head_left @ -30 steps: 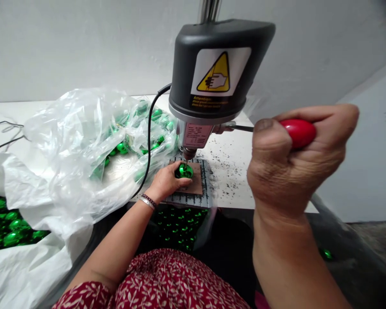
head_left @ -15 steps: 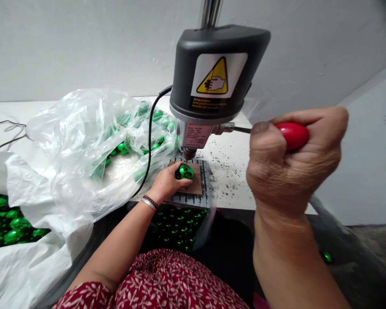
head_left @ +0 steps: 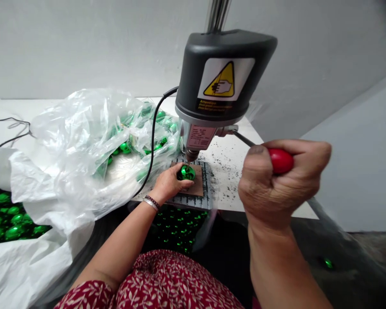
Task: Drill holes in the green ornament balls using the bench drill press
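A small bench drill press (head_left: 223, 77) with a dark grey head and a yellow warning label stands on the white table (head_left: 241, 184). My right hand (head_left: 278, 182) is closed around the red knob of its feed lever (head_left: 280, 160). My left hand (head_left: 170, 182) holds a shiny green ball (head_left: 186, 172) on a brown pad (head_left: 197, 186) right under the drill bit, which touches the ball's top.
A clear plastic bag (head_left: 90, 141) with several green balls lies left of the drill, crossed by the black power cord (head_left: 152, 141). More green balls fill a white bag (head_left: 6, 221) at far left and a bin (head_left: 178, 227) below the table edge. Dark shavings speckle the table.
My right hand has pulled the red lever knob downward and a little left. The left hand stays on the green ball under the bit.
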Action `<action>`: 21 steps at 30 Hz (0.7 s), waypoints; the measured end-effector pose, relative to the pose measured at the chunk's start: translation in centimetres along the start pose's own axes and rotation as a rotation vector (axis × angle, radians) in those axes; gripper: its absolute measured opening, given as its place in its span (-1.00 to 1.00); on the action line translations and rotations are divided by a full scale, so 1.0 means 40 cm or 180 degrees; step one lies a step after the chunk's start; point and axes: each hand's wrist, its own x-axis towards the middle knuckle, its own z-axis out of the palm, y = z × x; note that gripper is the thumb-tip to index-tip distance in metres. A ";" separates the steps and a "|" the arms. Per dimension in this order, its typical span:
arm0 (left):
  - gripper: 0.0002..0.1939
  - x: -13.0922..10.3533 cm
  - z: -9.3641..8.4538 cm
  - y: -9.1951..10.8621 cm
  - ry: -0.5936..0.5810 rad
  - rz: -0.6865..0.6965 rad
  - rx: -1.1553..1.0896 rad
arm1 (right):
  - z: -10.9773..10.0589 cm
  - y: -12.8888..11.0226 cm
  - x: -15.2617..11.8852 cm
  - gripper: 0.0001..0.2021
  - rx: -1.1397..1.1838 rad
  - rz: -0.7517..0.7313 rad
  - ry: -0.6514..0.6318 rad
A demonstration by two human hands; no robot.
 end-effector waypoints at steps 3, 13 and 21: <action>-0.35 -0.001 0.002 0.002 0.0044 0.0019 -0.0067 | 0.006 -0.001 -0.024 -0.90 0.0015 0.0089 0.0084; -0.40 0.006 0.013 -0.014 0.0069 0.0078 -0.0176 | 0.032 0.015 -0.093 -0.90 0.0195 0.0244 0.0295; -0.39 0.010 0.016 -0.022 0.0094 0.0136 -0.0414 | 0.034 0.020 -0.073 -0.87 0.0282 0.0260 0.0331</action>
